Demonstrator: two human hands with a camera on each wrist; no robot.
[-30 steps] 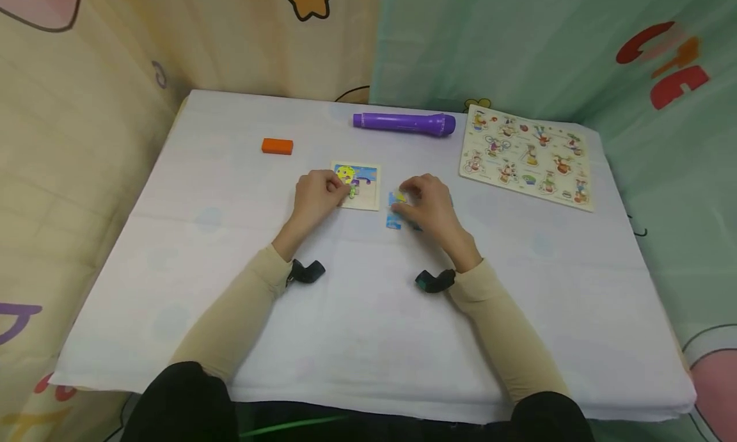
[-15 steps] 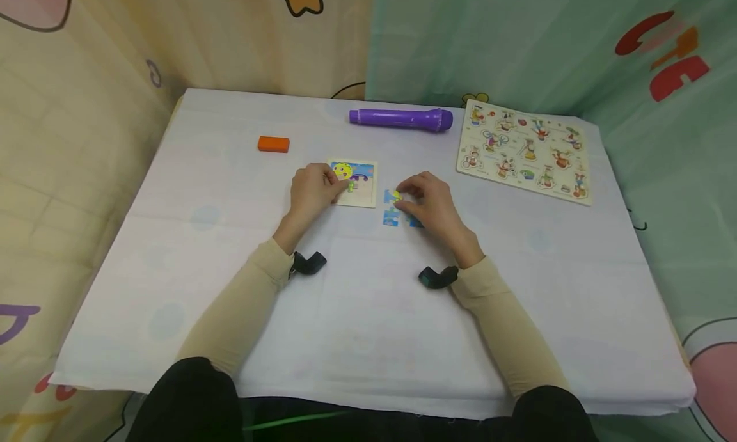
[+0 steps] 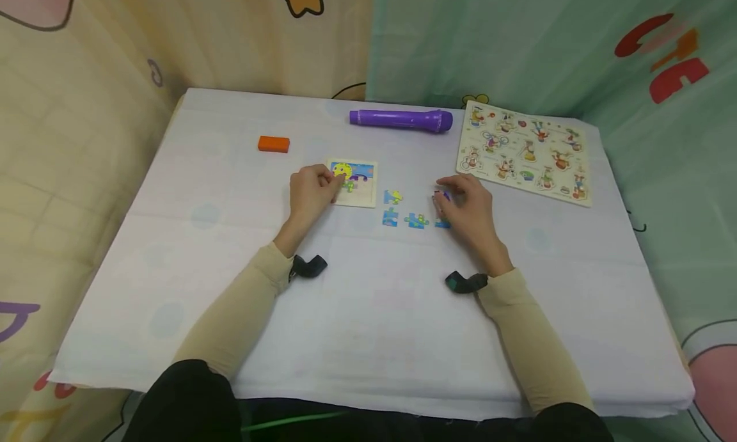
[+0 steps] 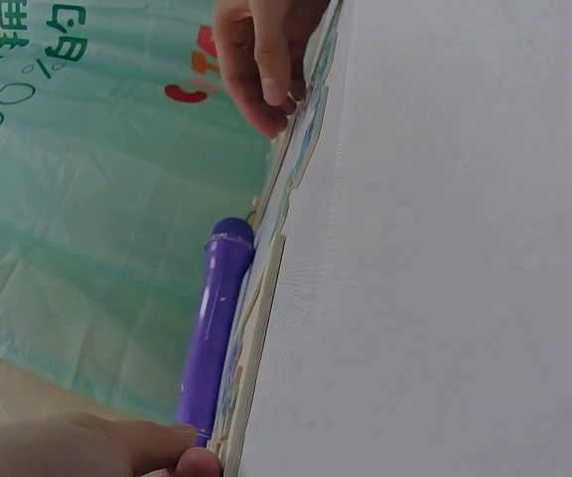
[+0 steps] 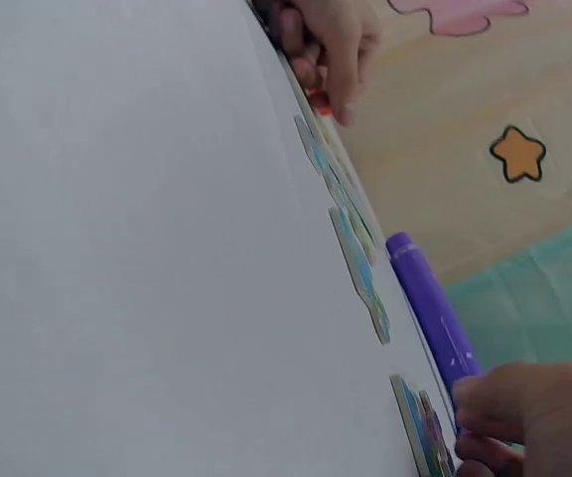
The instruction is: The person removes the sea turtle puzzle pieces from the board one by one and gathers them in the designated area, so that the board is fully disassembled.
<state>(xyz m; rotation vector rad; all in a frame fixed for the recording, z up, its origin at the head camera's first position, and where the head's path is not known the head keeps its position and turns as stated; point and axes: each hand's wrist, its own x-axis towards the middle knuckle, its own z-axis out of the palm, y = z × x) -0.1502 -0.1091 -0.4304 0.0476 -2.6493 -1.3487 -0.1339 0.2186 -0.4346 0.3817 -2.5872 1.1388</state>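
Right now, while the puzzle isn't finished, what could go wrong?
Maybe a few little things. The left hand is over the edge of the puzzle tray, so it might bump the tray. The right hand is among the loose pieces, so it could knock one away. And those pieces all have blue on them, so they might get mixed up.

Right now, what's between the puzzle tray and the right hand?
Three loose puzzle pieces lie on the white cloth between the puzzle tray and the right hand, as the head view shows.
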